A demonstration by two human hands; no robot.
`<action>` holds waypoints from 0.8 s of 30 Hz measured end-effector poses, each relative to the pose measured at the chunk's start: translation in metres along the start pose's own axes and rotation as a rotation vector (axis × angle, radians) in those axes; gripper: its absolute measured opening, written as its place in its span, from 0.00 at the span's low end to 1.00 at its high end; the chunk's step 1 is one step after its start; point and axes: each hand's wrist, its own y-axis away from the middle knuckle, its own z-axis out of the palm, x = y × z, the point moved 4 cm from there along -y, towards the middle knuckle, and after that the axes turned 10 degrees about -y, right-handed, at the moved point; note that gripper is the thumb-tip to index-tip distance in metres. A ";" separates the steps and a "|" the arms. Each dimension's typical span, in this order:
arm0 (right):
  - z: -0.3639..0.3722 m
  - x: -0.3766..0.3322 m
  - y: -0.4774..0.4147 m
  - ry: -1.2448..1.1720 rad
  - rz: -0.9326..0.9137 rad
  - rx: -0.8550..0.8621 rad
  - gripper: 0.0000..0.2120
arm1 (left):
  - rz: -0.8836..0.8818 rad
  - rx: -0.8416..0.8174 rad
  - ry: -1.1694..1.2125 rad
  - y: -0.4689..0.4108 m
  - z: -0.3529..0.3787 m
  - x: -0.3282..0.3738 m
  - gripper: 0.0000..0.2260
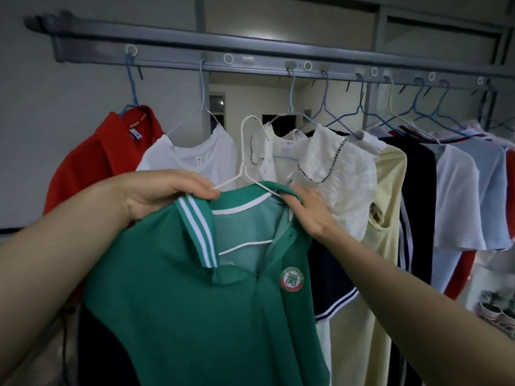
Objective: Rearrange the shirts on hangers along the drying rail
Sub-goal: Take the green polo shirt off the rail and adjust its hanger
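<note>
Left hand [167,190] is curled round one shoulder of the green polo [195,302] and the hanger [230,182] arm under it. Right hand [310,211] pinches the other shoulder by the collar. The polo hangs between them, well below the rail [250,48], hook free. It looks like light, limp knit on thin, springy wire that could slip if tilted. The hanger neck is probably the best hold.

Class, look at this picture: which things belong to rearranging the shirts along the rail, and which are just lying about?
Part of the job: green polo shirt, its white hanger, left hand and right hand gripping its collar, drying rail, red polo, white T-shirt, lace blouse.
Just lying about: what look like shoes at lower right, window behind.
</note>
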 end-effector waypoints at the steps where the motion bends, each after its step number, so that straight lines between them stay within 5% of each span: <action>1: -0.003 0.006 -0.002 0.026 0.025 0.011 0.27 | -0.005 0.006 0.001 0.006 -0.006 0.002 0.34; 7: -0.002 0.021 -0.008 -0.006 0.124 0.094 0.29 | 0.073 0.238 0.077 0.035 -0.043 0.027 0.20; 9: -0.002 0.011 -0.008 -0.025 0.057 0.177 0.21 | 0.113 0.374 0.023 0.034 -0.045 0.037 0.06; 15: -0.011 -0.043 -0.021 0.336 -0.219 0.417 0.14 | 0.262 0.832 -0.246 -0.008 -0.041 0.087 0.16; 24: -0.057 -0.059 -0.058 0.609 -0.178 0.497 0.24 | 0.230 1.058 -0.499 -0.106 -0.043 0.116 0.11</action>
